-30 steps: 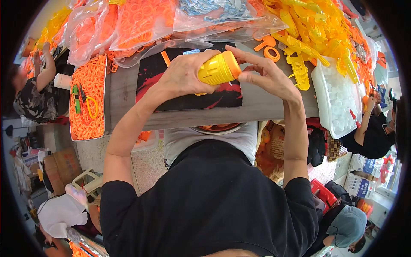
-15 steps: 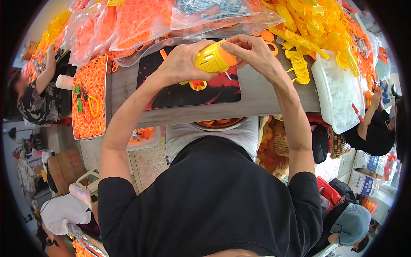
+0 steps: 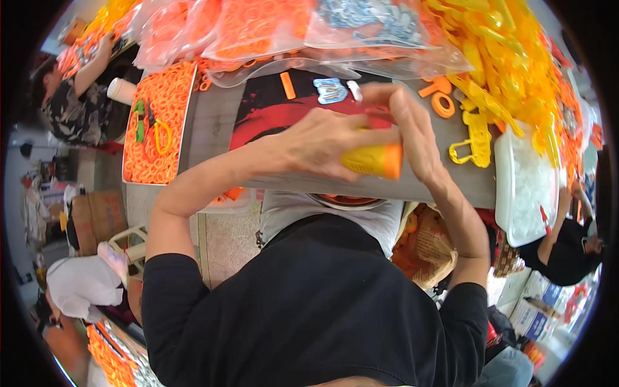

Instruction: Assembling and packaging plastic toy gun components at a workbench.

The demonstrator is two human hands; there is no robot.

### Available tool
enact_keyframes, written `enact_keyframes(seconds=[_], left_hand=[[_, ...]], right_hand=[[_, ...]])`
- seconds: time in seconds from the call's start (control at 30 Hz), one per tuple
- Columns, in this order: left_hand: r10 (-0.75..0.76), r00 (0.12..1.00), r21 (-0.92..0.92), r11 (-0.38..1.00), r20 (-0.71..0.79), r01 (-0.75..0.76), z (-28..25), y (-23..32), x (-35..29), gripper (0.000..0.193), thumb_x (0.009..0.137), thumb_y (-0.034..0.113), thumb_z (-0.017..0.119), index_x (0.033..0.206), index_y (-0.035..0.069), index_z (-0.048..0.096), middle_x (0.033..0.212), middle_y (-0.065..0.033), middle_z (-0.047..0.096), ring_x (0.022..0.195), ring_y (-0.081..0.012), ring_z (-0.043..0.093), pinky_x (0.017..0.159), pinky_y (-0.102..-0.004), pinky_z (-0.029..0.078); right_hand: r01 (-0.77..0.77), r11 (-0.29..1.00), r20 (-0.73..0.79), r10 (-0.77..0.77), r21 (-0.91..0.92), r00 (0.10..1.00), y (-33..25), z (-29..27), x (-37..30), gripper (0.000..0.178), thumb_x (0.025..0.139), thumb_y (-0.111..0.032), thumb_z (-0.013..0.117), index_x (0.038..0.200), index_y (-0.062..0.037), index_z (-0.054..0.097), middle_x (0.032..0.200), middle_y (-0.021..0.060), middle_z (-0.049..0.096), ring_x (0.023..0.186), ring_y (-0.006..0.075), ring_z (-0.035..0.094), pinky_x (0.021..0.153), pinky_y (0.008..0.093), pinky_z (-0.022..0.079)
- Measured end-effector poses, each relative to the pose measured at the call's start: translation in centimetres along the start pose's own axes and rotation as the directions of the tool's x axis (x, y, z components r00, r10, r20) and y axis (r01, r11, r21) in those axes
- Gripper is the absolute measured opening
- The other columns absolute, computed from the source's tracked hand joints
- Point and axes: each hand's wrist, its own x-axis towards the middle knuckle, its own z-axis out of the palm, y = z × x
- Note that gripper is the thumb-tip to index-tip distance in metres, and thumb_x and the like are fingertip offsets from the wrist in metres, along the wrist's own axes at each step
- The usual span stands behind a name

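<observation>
My left hand (image 3: 322, 143) is closed around a yellow plastic housing with an orange end (image 3: 377, 160), which lies sideways near the table's front edge. My right hand (image 3: 414, 132) is raised just right of the housing, fingers stretched and curving left above it. It is partly blurred, and I see nothing held in it. Beyond my hands, on a black-and-red mat (image 3: 271, 116), lie an orange strip (image 3: 287, 85), a light-blue patterned piece (image 3: 330, 91) and a small white part (image 3: 354, 90).
Left stands a tray of orange rings (image 3: 145, 169) with green- and yellow-handled tools on top. Clear bags (image 3: 258, 29) of orange and blue parts line the back. Yellow parts (image 3: 509, 58) heap at right, by a white tub (image 3: 506, 213) of translucent pieces. Other people work at both sides.
Both hands and the yellow housing have come down and right, toward the table's front edge. My right fingers have left the orange end. The view has shifted, uncovering pieces on the mat.
</observation>
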Motion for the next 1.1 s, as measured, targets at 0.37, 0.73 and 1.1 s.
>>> enact_keyframes(seconds=[0.37,0.73,1.1], left_hand=[[-0.01,0.995,-0.069,0.998,-0.098,0.003,0.2,-1.0,-1.4,0.086,0.067,0.021,0.082,0.146,0.021,0.05,0.122,-0.0144,0.061,0.086,-0.0343,0.066,0.07,-0.0424,0.056],[-0.817,0.455,-0.922,0.225,-0.354,-0.314,-1.4,-1.6,-16.6,0.066,0.096,0.035,0.065,0.148,0.003,0.038,0.134,-0.0168,0.058,0.122,-0.0304,0.061,0.1,-0.0437,0.052],[-0.726,0.54,-0.877,0.184,-0.426,-0.445,-0.5,-4.5,-11.3,0.069,0.099,0.059,0.051,0.138,0.003,0.048,0.121,-0.0163,0.063,0.114,-0.0302,0.063,0.095,-0.0448,0.055]], right_hand=[[0.358,0.932,0.101,-0.351,-0.06,0.931,0.8,2.5,1.9,0.048,0.106,-0.026,0.036,0.087,0.0073,0.064,0.09,0.0183,0.069,0.082,0.0239,0.066,0.079,0.0358,0.053],[0.395,0.235,0.318,-0.307,-0.888,0.897,11.9,15.1,10.5,0.028,0.089,-0.029,0.068,0.107,-0.0067,0.064,0.1,0.0147,0.069,0.098,0.032,0.065,0.086,0.046,0.045],[-0.264,0.912,0.042,0.265,0.314,0.963,2.3,8.4,3.4,0.027,0.1,-0.015,0.061,0.121,0.0016,0.063,0.091,0.0061,0.068,0.072,0.0117,0.062,0.065,0.0254,0.05]])
